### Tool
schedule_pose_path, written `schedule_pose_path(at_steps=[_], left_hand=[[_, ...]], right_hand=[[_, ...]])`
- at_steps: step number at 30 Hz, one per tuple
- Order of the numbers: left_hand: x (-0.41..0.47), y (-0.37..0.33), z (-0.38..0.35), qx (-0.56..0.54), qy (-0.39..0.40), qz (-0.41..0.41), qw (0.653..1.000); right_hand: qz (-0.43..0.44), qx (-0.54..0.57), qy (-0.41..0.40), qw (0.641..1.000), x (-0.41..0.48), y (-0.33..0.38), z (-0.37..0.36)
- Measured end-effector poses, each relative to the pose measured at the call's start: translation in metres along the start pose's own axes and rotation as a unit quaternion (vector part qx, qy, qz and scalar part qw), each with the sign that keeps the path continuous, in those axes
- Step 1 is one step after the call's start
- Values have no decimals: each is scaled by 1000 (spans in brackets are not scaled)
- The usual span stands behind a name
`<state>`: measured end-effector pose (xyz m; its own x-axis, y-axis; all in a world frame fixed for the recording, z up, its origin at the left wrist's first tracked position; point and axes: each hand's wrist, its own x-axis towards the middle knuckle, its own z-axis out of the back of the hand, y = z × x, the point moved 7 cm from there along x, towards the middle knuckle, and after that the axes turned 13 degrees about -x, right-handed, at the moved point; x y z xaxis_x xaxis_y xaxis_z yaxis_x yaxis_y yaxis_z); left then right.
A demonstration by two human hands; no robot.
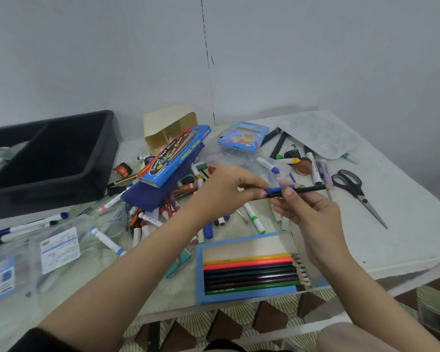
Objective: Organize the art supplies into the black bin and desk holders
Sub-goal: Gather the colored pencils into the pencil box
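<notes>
Clearly early on, I have both hands' fingers (287, 193) pinching pencils (290, 191), with most supplies strewn on the bench (404, 224) outside the black bin (107, 148).

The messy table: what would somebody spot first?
Probably the two hands, left hand and right hand, holding pencils above the middle. Just below sits an open blue pencil box, and behind lies a heap of markers.
</notes>
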<state>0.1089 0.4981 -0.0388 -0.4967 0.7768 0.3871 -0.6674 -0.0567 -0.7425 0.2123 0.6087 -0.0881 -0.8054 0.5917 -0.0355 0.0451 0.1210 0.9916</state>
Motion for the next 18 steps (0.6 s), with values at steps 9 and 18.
schedule_pose_path(at_steps=[9, 18], left_hand=[[-42, 26, 20, 28, 60, 149, 987], [-91, 31, 48, 53, 63, 202, 976]], right_hand=[[-1, 31, -24, 999, -1, 4, -8], [-11, 27, 24, 999, -19, -6, -49]])
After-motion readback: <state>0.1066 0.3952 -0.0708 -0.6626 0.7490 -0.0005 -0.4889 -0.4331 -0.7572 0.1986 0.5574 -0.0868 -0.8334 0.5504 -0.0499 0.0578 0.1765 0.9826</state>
